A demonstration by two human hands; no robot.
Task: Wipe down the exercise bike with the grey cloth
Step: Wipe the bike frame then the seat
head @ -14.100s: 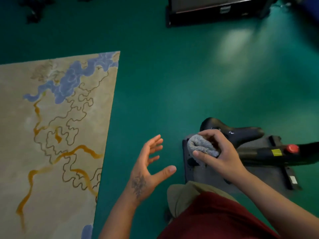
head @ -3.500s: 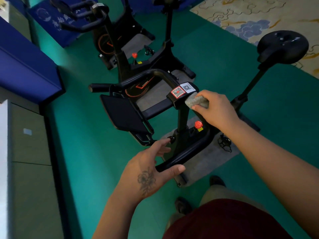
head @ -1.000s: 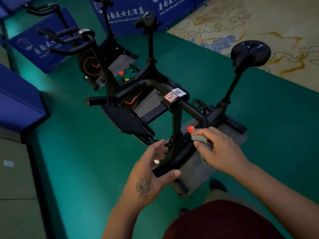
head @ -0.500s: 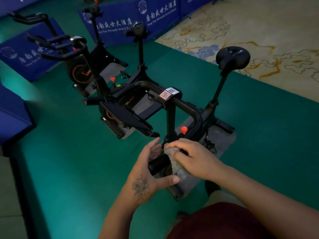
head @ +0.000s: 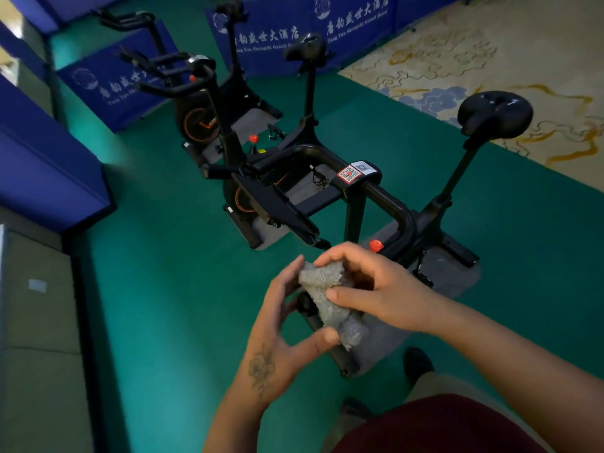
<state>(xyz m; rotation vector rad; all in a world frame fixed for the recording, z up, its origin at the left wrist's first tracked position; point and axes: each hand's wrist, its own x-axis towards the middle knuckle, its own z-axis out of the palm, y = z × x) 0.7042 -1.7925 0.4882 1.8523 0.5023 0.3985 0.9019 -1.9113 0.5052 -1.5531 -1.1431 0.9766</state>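
Hands meet over the near end of the black steel-framed exercise bike [head: 356, 204]; my right hand [head: 376, 291] pinches the fluffy grey cloth [head: 330, 299], my left hand [head: 287, 325] curls round its lower edge; I judge a loose regrip could drop it onto the green floor [head: 183, 289].

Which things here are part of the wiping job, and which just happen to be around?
In the job:
grey cloth
nearest exercise bike
left hand and right hand, both gripping the cloth

Just around:
second bike
blue banners
patterned carpet

Grey cloth [head: 327, 289] hides near handlebar end.
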